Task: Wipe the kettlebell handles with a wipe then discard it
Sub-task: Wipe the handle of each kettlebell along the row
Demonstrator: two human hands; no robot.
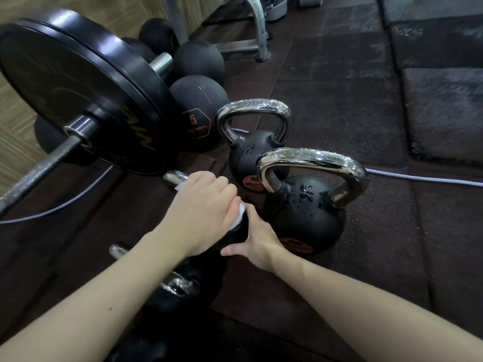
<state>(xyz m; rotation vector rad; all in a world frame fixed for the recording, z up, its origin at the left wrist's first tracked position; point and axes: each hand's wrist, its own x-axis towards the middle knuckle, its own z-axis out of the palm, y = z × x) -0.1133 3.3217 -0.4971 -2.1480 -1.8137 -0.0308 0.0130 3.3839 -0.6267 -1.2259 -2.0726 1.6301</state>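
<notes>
gym | rubber floor tiles (339, 105), barbell w/ plates (78, 82) (black), kettlebells (305, 212)

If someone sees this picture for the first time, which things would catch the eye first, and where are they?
Probably the two upright kettlebells in the middle: the near kettlebell and the far kettlebell have shiny chrome handles covered in droplets. Just in front of them, the left hand grips a white wipe around a third chrome handle, while the right hand rests beside it. At upper left looms a large black barbell plate.
</notes>
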